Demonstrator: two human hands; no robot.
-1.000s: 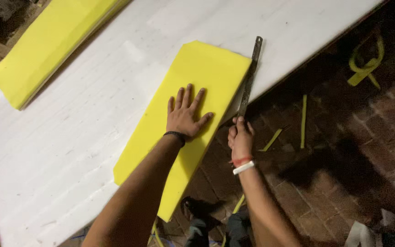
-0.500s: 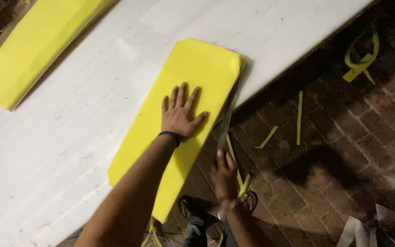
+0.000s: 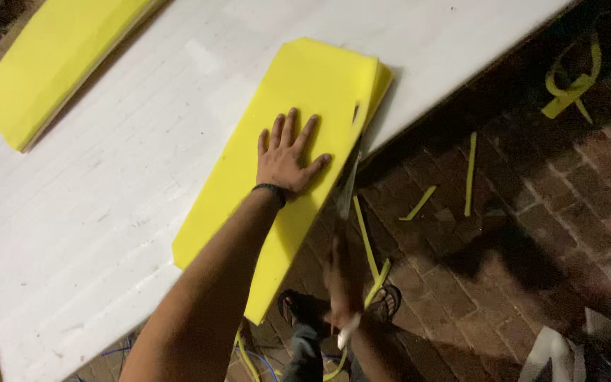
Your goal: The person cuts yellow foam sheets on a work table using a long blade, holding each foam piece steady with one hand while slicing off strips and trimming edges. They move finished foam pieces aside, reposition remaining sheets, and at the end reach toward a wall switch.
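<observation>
The left hand (image 3: 288, 159) lies flat, fingers spread, pressing on a yellow foam sheet (image 3: 305, 99) that rests on the white tabletop (image 3: 107, 191) with its near end overhanging the edge. The right hand (image 3: 339, 276) — blurred, below the tabletop's edge — seems to grip a long blade (image 3: 348, 187) along the foam's right edge; its grasp cannot be told for sure. A thin yellow foam strip (image 3: 365, 237) hangs beside it. More strips (image 3: 469, 173) lie on the brick floor (image 3: 532, 233), and another yellow foam sheet (image 3: 51, 71) sits at the far left.

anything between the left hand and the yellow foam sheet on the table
Nothing visible: the left hand lies flat, fingers spread, directly on the yellow foam sheet. The right hand, blurred, is off the table edge beside a thin trimmed strip.
</observation>
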